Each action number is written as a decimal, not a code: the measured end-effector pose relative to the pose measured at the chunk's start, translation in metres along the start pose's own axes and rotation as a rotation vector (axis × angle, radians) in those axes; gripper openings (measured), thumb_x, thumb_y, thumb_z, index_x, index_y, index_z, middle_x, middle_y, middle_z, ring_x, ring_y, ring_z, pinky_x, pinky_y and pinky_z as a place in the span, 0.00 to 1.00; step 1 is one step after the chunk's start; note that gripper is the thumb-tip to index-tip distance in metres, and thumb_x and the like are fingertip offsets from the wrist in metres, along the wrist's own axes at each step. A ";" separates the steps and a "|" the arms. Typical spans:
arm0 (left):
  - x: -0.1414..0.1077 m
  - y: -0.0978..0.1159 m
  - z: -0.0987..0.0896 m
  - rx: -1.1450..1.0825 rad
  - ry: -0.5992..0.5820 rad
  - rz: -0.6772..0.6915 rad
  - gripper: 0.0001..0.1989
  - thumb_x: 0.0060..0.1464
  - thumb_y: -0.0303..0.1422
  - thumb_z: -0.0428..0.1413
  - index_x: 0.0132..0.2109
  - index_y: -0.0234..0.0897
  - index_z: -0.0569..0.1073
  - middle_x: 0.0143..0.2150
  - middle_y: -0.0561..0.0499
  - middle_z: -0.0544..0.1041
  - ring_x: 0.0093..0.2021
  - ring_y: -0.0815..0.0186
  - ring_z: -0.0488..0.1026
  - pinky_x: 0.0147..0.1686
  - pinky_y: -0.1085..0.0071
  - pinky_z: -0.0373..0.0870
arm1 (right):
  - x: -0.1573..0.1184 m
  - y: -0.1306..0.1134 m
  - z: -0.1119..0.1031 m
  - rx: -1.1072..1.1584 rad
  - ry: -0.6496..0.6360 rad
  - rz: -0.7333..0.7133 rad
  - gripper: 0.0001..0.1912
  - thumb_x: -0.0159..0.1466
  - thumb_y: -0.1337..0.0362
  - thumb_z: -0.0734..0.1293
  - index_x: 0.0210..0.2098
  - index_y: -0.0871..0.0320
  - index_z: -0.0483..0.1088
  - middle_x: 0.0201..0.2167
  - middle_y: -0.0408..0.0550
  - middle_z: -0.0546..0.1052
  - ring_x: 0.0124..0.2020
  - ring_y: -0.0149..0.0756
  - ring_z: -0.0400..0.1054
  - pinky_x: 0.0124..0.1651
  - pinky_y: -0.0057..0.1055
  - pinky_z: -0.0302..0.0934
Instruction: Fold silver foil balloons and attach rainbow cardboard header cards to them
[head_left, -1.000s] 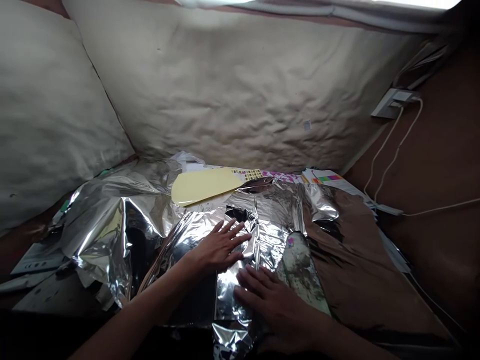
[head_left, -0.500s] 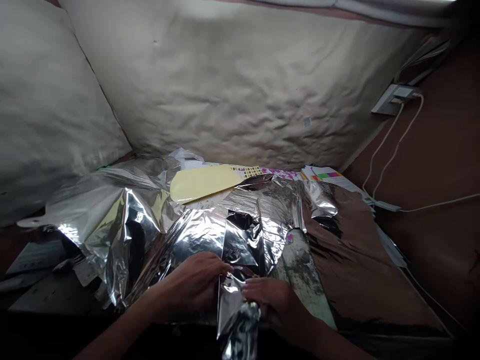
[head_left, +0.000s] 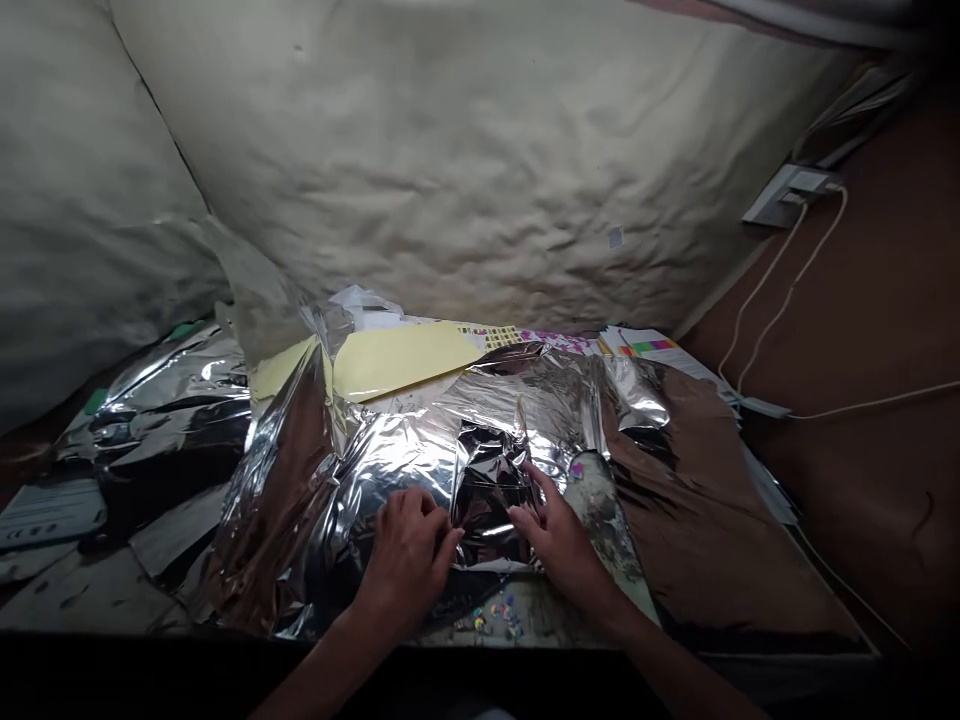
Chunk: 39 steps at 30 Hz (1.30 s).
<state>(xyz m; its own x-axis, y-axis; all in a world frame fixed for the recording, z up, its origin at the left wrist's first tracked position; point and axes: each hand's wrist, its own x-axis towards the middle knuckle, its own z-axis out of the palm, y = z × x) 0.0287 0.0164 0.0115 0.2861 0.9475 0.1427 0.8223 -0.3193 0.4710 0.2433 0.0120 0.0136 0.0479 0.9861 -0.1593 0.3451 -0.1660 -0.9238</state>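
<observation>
Between two bare hands, a shiny piece of silver film

At the middle of the work surface we see a piece of silver film (head_left: 487,505), lying flat with the hands on either side. We cannot tell whether it is a pouch or only a folded sheet, nor whether something is inside. It is roughly rectangular, mirror-like and mostly dark, with small creases and bright reflections; its near edge shows as a pale line.

At its 8 o'clock is our left hand (head_left: 405,545), back upward and fingers bent, the thumb reaching to the edge of the piece. We cannot tell if it grips there. At 4 o'clock, our right hand (head_left: 561,535) has the index finger and the thumb spread apart, the fingertips at the right side of the piece.

Toward 10 o'clock lies a wide silver sheet (head_left: 397,450), much wrinkled, and farther, at 11 o'clock, a yellow sheet (head_left: 409,360) with a rounded end. At 6 o'clock some small coloured bits (head_left: 506,615) are scattered on the surface. Beyond our right hand, at 3 o'clock, we notice a stained pale board (head_left: 621,535). Far at 2 o'clock, a wall socket (head_left: 787,195) has white cables.
</observation>
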 end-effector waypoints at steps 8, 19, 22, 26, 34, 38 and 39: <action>0.005 -0.004 -0.011 0.110 -0.301 0.543 0.31 0.64 0.31 0.46 0.72 0.45 0.49 0.74 0.49 0.50 0.72 0.54 0.48 0.68 0.51 0.48 | -0.039 0.009 -0.028 -0.431 0.039 -0.376 0.38 0.65 0.58 0.66 0.70 0.50 0.47 0.60 0.57 0.67 0.57 0.50 0.67 0.56 0.46 0.64; 0.010 -0.002 -0.038 -0.149 -0.519 0.566 0.49 0.48 0.56 0.61 0.71 0.46 0.52 0.69 0.44 0.62 0.67 0.46 0.58 0.65 0.50 0.51 | -0.038 0.005 -0.066 -0.722 -0.559 -0.691 0.42 0.59 0.47 0.71 0.68 0.53 0.58 0.67 0.55 0.62 0.66 0.50 0.57 0.66 0.45 0.52; 0.025 -0.005 -0.039 -0.244 -0.553 0.470 0.53 0.40 0.53 0.67 0.70 0.48 0.56 0.62 0.43 0.70 0.60 0.47 0.66 0.60 0.53 0.59 | -0.027 -0.001 -0.064 -0.489 -0.529 -0.611 0.32 0.62 0.47 0.69 0.61 0.55 0.67 0.59 0.54 0.73 0.57 0.47 0.67 0.58 0.40 0.61; 0.044 -0.014 -0.036 -0.423 -0.636 0.338 0.60 0.39 0.51 0.69 0.73 0.49 0.46 0.61 0.46 0.71 0.61 0.50 0.65 0.61 0.55 0.59 | -0.008 0.005 -0.050 -0.174 -0.281 -0.308 0.27 0.72 0.48 0.54 0.38 0.58 0.77 0.33 0.48 0.80 0.35 0.39 0.72 0.40 0.33 0.65; 0.041 -0.018 -0.033 -0.326 -0.629 0.396 0.63 0.35 0.48 0.71 0.73 0.49 0.46 0.66 0.43 0.65 0.63 0.48 0.62 0.63 0.51 0.56 | -0.003 0.014 -0.060 -0.287 -0.490 -0.551 0.33 0.61 0.56 0.71 0.63 0.57 0.64 0.62 0.57 0.68 0.60 0.48 0.64 0.59 0.42 0.61; 0.040 -0.019 -0.033 -0.384 -0.643 0.329 0.58 0.36 0.44 0.72 0.71 0.53 0.52 0.63 0.46 0.67 0.59 0.51 0.66 0.60 0.55 0.62 | -0.007 0.018 -0.056 -0.307 -0.396 -0.612 0.15 0.67 0.63 0.63 0.51 0.52 0.76 0.53 0.52 0.77 0.54 0.43 0.70 0.56 0.41 0.63; 0.042 -0.019 -0.033 -0.447 -0.654 0.292 0.57 0.36 0.44 0.71 0.71 0.53 0.53 0.63 0.46 0.67 0.59 0.51 0.66 0.59 0.55 0.62 | -0.007 0.019 -0.052 -0.250 -0.344 -0.559 0.14 0.68 0.62 0.62 0.47 0.52 0.78 0.49 0.51 0.79 0.50 0.42 0.72 0.54 0.40 0.65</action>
<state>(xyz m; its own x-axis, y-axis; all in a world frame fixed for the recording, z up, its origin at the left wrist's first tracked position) 0.0089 0.0625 0.0370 0.7974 0.5829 -0.1560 0.4386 -0.3822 0.8134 0.2986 0.0026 0.0158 -0.4846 0.8567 0.1768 0.4385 0.4128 -0.7984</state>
